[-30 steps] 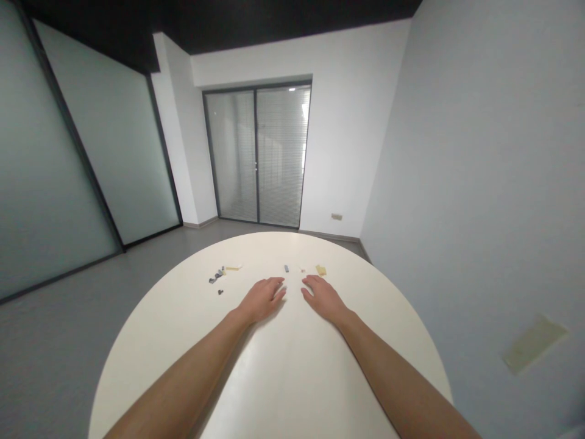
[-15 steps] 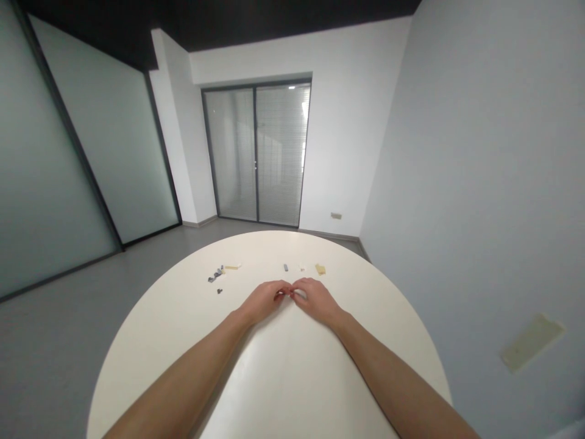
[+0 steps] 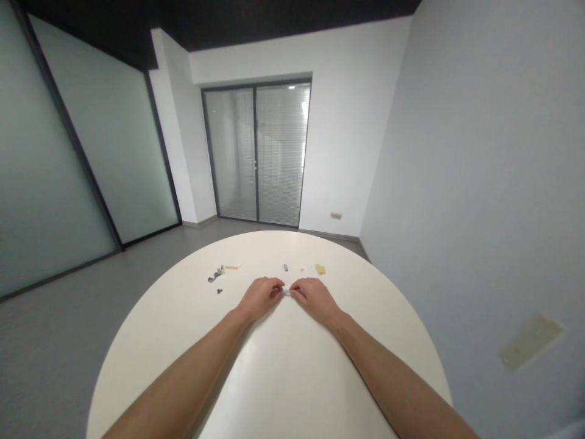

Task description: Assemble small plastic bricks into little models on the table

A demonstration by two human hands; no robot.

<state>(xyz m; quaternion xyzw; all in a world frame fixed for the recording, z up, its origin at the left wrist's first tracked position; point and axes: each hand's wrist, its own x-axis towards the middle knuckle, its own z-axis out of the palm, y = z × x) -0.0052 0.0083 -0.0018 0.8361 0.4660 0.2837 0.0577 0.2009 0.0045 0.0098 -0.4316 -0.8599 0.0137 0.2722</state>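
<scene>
Between my two hands, near the middle of the round table, is a small whitish-grey piece, too small to name. My left hand has its fingers pinched at the left end of this piece. From the other side, my right hand holds the right end with its fingers closed. Both wrists rest low over the tabletop. Just beyond the fingers lie a small grey block, some tiny white bits and a yellow piece.
The round white table carries a cluster of small dark grey parts at the far left, beside a thin yellow strip. One small dark part lies nearer. A glass door stands beyond the table.
My left hand has shifted slightly left and its fingers have drawn apart from the right hand's. The whitish-grey piece now shows between them. The loose parts on the table have not moved.
</scene>
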